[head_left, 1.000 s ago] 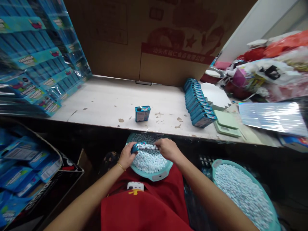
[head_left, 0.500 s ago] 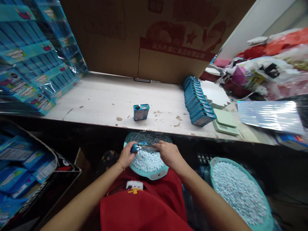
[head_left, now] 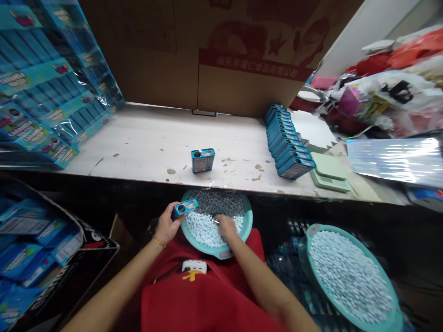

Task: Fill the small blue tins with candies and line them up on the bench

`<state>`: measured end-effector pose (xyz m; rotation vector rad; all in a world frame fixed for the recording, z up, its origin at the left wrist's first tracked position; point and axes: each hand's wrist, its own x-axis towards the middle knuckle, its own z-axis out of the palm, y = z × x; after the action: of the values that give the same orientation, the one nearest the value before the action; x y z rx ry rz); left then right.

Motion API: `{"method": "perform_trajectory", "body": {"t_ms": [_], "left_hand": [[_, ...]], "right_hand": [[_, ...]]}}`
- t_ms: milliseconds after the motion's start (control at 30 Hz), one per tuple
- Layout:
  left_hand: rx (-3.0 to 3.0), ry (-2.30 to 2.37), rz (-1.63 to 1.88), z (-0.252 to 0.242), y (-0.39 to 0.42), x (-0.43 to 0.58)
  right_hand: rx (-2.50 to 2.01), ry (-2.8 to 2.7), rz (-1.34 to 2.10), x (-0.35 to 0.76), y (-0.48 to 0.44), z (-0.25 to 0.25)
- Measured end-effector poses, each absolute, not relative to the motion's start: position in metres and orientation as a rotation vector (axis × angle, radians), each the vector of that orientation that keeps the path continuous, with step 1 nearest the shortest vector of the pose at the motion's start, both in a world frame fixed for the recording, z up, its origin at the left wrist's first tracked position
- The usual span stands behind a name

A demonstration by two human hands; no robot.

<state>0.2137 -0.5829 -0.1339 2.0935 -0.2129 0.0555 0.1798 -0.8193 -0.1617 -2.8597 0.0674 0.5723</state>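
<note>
My left hand (head_left: 168, 224) is closed around a small blue candy tin (head_left: 186, 207), held tilted over the left rim of a teal basin (head_left: 248, 216). The round opening in the tin's top faces up. Pale blue and white candies (head_left: 206, 229) fill the basin in my lap. Down among them, my right hand (head_left: 226, 227) grips a metal scoop (head_left: 216, 222); only a short shiny piece of it shows, the rest hidden by the candies and fingers. Another blue tin (head_left: 202, 161) stands upright on the white table (head_left: 148, 143) ahead.
A row of blue tins (head_left: 289, 147) stands at the right, beside a pale green scale (head_left: 330, 171). Another teal basin of candies (head_left: 353, 276) sits lower right. Wrapped display boxes (head_left: 41, 92) are stacked left, above a carton of blue packs (head_left: 27, 244). A large cardboard box (head_left: 152, 60) stands behind.
The scoop was at the tin's opening, with candies there; my right hand has since lowered it into the candies. My left hand has shifted left and up slightly with the tin.
</note>
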Motion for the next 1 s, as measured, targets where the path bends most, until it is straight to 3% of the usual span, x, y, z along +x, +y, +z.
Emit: {"method": "perform_trajectory", "body": {"t_ms": [233,433,700,1000], "left_hand": [[2.049,-0.143,0.054,-0.133,-0.573,0.21],[2.05,-0.207,0.029,-0.136,-0.591,0.213],[2.143,-0.439,0.029,-0.135,-0.621,0.211],[2.142,-0.451,0.014,-0.144,-0.616,0.21]], "right_hand": [[-2.346,0.147,0.233,0.187,-0.822,-0.182],[-2.296,0.069,0.177,0.182,-0.859,-0.111],[-2.936,-0.198,0.425,0.189,-0.817,-0.005],[-3.121,-0.472,0.349,0.183,-0.792,0.01]]}}
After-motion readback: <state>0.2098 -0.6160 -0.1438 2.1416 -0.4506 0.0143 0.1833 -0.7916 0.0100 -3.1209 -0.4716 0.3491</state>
